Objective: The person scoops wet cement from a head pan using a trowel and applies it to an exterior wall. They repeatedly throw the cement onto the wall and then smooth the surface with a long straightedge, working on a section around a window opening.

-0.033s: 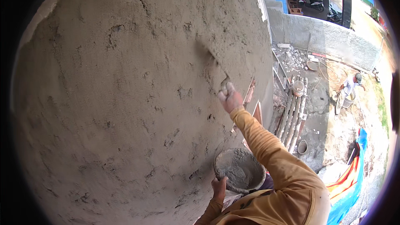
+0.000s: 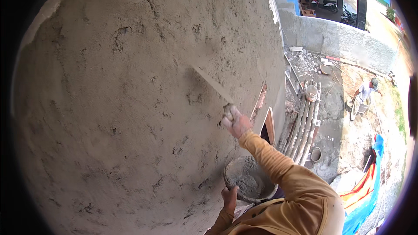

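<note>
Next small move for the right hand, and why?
I'd probably sweep the trowel down over the pits just below its blade in the picture. The right hand already holds it at or close to the wall, and that patch looks rough. The left hand holds the bucket lower down.

We had the wall at left, mortar inside the near bucket, and poles farther to the right.

Head fisheye, upright, looks down past the right sleeve; wall near, filling left; ground well below, right.
</note>
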`<state>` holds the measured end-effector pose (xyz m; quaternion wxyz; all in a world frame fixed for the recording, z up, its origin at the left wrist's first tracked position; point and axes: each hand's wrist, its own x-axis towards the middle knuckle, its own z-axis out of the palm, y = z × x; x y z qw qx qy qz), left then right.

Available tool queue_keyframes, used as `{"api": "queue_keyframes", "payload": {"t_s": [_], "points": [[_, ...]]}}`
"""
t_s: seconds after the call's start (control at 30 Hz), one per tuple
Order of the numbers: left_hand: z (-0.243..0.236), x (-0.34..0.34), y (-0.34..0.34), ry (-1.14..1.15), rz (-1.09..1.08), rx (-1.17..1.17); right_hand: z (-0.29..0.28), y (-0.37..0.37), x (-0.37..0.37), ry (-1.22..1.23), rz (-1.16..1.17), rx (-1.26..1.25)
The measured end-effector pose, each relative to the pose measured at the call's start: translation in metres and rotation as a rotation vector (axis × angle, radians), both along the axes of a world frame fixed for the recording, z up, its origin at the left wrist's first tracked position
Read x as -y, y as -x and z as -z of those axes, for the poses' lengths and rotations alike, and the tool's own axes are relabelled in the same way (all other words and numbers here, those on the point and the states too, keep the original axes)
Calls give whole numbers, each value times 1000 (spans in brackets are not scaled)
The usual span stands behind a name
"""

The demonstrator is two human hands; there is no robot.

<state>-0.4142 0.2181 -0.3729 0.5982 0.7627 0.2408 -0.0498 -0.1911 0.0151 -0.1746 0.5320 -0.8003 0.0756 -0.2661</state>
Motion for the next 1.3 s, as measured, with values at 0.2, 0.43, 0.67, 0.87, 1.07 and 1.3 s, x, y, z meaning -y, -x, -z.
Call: {"api": "queue_keyframes", "payload": {"t_s": [0.2, 0.43, 0.67, 0.87, 1.07, 1.3], "points": [[4, -16, -4, 67, 5, -6, 47, 134, 9, 270, -663, -433], [-36, -10, -16, -32, 303, -7, 214, 206, 83, 431, -924, -1007], [-44, 0, -57, -118, 432, 97, 252, 219, -2, 940, -820, -898], [-40, 18, -69, -251, 477, 160, 198, 189, 44, 794, -857, -1101], [-32, 38, -87, -249, 417, 158, 227, 200, 43, 693, -869, -1160], [-57, 61, -97, -338, 525, 79, 213, 137, 103, 716, -698, -1198]]}}
